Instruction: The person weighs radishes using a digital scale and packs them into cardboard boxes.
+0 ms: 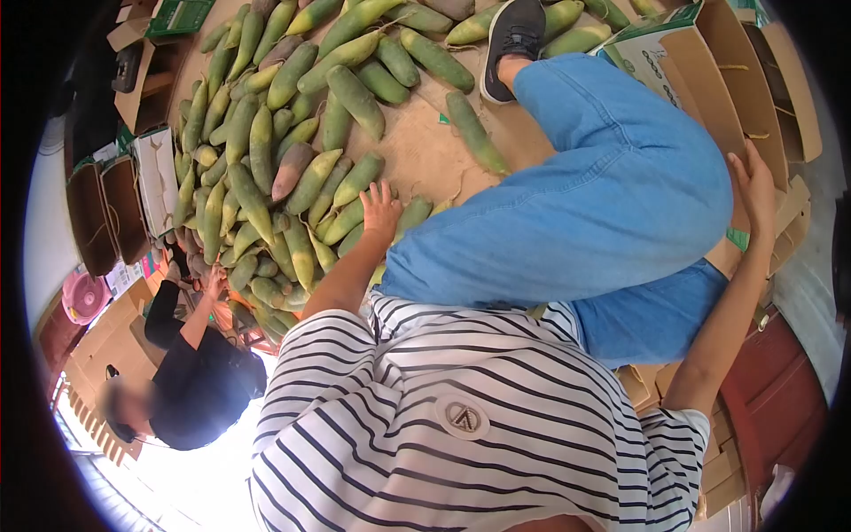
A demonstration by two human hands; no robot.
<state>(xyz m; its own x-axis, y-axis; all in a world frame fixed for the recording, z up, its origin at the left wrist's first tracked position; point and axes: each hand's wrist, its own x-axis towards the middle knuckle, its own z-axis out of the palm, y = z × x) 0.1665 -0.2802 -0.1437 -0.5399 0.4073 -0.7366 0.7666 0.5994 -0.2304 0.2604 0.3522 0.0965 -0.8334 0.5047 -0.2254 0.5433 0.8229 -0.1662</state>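
My left hand (381, 211) rests with spread fingers on the near edge of a large pile of green radishes (257, 146), touching the ones beneath it. Far to the right, my right hand (755, 191) lies against the edge of an upright open carton (714, 75), its fingers stretched out and the thumb apart. Between the two hands is my bent leg in blue jeans. A single green radish (477, 133) lies apart from the pile, close to my knee. A few reddish-brown radishes (291, 170) are mixed in with the green ones.
A co-worker in black (191, 381) is at the lower left, hands at the pile's edge. Open cartons (93, 208) stand along the left side, with a pink fan (85, 297) below them. Brown cardboard (425, 146) covers the floor. My shoe (516, 40) stands among radishes.
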